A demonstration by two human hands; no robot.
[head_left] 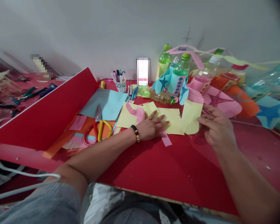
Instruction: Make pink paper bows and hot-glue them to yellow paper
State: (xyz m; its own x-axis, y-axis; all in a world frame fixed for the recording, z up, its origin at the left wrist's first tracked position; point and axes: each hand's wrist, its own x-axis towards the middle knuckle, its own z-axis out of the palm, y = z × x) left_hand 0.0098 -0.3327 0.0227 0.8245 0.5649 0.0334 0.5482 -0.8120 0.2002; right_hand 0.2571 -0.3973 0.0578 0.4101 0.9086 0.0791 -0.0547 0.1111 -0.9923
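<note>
My left hand [152, 125] lies flat with its fingers spread over several pale yellow paper pieces [171, 116]. A pink curved paper cutout [135, 112] sits beside its wrist, and a small pink strip [166, 139] sticks out below the fingers. Between the thumb and fingers of my right hand [218, 126] is the edge of a yellow paper piece with a rounded lower corner [191, 117], held upright. Scissors with one red and one yellow handle [98, 127] lie left of my left hand on coloured paper.
A red board [53, 112] stands tilted at the left. Behind it are a pen cup [120, 84] and a phone [143, 71]. Plastic bottles dressed in coloured paper [180, 74] crowd the back right. One bottle [160, 95] lies on its side. The red table's front edge [154, 196] is near my body.
</note>
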